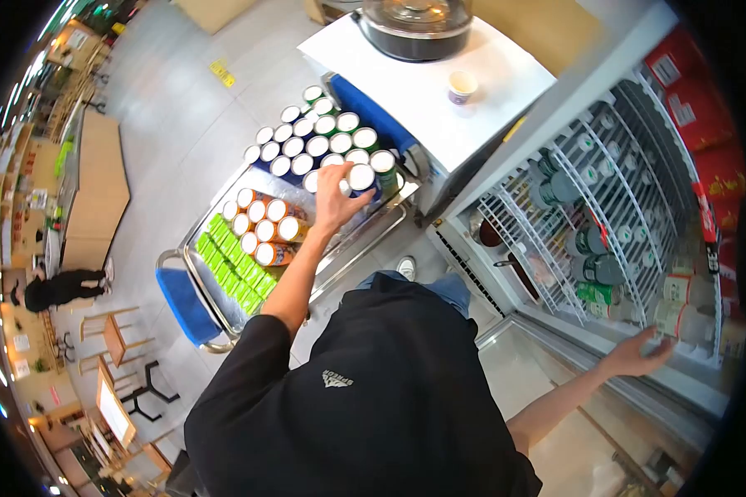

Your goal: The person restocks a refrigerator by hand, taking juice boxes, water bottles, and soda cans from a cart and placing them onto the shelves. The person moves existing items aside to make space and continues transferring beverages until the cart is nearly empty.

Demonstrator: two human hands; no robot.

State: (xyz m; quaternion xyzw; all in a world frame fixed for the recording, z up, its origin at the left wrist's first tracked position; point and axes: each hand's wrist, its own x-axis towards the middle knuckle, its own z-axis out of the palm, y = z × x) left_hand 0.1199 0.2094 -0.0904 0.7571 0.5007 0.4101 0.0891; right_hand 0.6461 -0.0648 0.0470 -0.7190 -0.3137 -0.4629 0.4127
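Observation:
My left hand (334, 203) reaches over a metal cart (327, 269), its fingers and thumb closed round a blue can with a white top (361, 176). Around it stand more white-topped cans, blue ones and green ones (365, 137). Orange cans (267, 228) and bright green packs (232, 265) fill the cart's nearer left part. On the other side, my right hand (638, 354) is held at the opened fridge, fingers apart and nothing in them. Closest to it is a clear bottle with a pale label (680, 319) on a wire shelf; whether they touch I cannot tell.
Wire racks (584, 207) in the fridge hold several cans and bottles. Red boxes (704, 108) line its far side. A white counter (506, 62) bears a paper cup (462, 87) and a round appliance (414, 33). A person in black (65, 288) is far left, near wooden chairs (116, 338).

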